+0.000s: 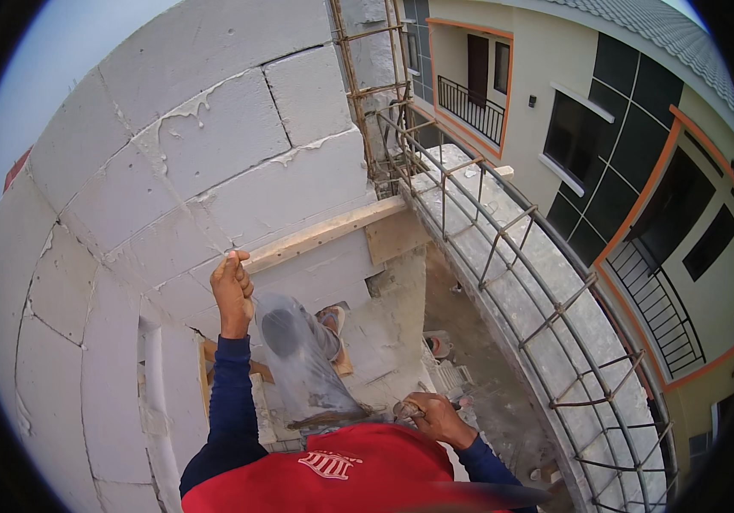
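Left hand (pixel 232 289), left of centre frame: raised on a dark blue sleeve (pixel 228 402), fingers curled shut over the lower edge of a wooden plank (pixel 326 232) that runs diagonally from centre toward upper right across the block wall (pixel 187 145). Right hand (pixel 437 416), lower centre-right: closed around a small metal tool (pixel 405 409), only its tip showing at the thumb side; kind of tool cannot be told. Wall: pale grey blocks with mortar squeezed from the joints, filling the left half and upper centre of the frame. Rebar cage (pixel 546 316): rusty steel bars with stirrups, lying along the top of a curved concrete beam, sweeping from upper centre to lower right. Leg in grey trousers (pixel 298 359), centre, foot resting on a wooden ledge near the wall. Red shirt (pixel 341 474), bottom centre. White pipe (pixel 155 385), vertical, lower left against the wall. Building with orange trim (pixel 623 128), upper right, with dark windows and black railings.
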`<state>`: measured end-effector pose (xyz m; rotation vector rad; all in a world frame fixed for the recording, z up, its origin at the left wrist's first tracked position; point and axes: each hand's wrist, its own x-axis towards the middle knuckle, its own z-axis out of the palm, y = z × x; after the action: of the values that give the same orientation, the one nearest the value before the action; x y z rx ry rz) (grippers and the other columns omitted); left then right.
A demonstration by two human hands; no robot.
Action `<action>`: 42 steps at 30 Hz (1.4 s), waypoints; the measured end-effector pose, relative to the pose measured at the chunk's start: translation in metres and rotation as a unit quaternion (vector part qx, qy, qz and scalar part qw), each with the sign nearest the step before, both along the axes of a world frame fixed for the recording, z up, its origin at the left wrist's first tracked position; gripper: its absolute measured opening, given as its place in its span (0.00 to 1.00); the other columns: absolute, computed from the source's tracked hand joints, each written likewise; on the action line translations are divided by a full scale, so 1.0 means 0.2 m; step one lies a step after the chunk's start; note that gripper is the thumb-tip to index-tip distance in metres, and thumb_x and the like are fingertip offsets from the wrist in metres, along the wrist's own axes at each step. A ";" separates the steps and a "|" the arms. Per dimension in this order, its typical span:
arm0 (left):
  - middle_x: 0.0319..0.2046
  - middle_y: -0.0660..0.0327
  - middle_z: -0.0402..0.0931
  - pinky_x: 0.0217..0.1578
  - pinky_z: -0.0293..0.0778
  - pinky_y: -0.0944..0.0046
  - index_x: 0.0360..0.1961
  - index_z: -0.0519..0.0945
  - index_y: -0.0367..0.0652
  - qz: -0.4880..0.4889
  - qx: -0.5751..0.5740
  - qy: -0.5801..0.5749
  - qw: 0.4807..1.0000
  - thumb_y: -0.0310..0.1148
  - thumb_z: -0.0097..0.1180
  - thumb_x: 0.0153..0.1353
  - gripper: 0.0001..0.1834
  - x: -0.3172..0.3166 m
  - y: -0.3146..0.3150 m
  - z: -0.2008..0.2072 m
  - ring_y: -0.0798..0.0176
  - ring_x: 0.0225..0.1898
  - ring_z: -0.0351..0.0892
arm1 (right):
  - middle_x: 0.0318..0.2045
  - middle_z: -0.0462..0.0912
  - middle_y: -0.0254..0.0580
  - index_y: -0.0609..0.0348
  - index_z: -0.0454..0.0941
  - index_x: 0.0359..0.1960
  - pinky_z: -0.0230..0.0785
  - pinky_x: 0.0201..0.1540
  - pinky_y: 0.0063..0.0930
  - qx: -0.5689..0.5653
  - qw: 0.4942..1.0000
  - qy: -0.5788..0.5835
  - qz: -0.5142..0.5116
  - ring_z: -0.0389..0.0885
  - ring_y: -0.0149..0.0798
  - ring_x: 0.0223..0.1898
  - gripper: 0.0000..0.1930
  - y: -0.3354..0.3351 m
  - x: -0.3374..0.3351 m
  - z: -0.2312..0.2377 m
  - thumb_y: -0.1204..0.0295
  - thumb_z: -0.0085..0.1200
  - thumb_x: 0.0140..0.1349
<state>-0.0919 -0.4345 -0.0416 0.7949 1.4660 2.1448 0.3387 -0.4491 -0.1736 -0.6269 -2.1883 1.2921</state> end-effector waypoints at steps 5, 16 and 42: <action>0.18 0.77 0.52 0.16 0.45 0.72 0.43 0.83 0.35 -0.216 -0.259 0.038 0.941 0.43 0.54 0.76 0.19 0.00 -0.02 0.08 0.80 0.16 0.47 | 0.37 0.85 0.58 0.60 0.83 0.42 0.75 0.45 0.48 -0.045 0.990 -0.118 0.069 0.82 0.63 0.42 0.10 0.14 0.06 0.04 0.70 0.59 0.62; 0.27 0.56 0.84 0.28 0.80 0.68 0.44 0.85 0.29 -0.525 -0.366 0.163 0.751 0.42 0.52 0.76 0.21 0.85 0.06 -0.27 0.66 0.27 0.84 | 0.23 0.82 0.55 0.66 0.85 0.32 0.72 0.36 0.46 -0.021 0.983 -0.140 0.116 0.83 0.55 0.29 0.15 0.42 -0.19 0.24 0.62 0.63 0.64; 0.14 0.68 0.55 0.23 0.63 0.56 0.30 0.75 0.38 -0.093 -0.410 0.342 0.840 0.52 0.47 0.78 0.27 0.31 -0.69 -0.48 0.61 0.17 0.64 | 0.42 0.83 0.60 0.71 0.81 0.39 0.73 0.47 0.46 0.003 0.987 -0.098 0.127 0.83 0.60 0.43 0.30 0.03 -0.52 -0.47 0.51 0.73 0.54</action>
<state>-0.0306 -0.5723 -0.1383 1.3161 2.2688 0.8863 0.2347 -0.4427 -0.2668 -0.5037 -2.4980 1.4003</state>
